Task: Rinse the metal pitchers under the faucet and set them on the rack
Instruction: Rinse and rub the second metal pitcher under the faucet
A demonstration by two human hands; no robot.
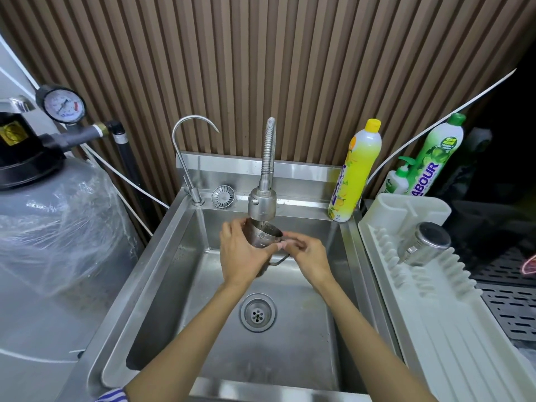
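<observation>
Forearms point(185, 352) cross steel sink point(162, 285): left hand point(240, 250) clasps small, slick metal pitcher point(262, 236) under gooseneck faucet point(262, 201), right hand point(310, 252) at rim (grip unclear); handle point(278, 261) likely safest hold

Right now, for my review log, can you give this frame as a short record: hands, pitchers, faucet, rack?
left hand: grips the body of the held pitcher
right hand: pinches that pitcher's rim, above the handle
held pitcher: tilted, mouth just under the faucet head, over the sink
second pitcher: bottom up on the rack, right of the sink
task stage: rinsing; one pitcher already racked
bottles: yellow bottle on the sink's back ledge; green bottle behind the rack
</observation>
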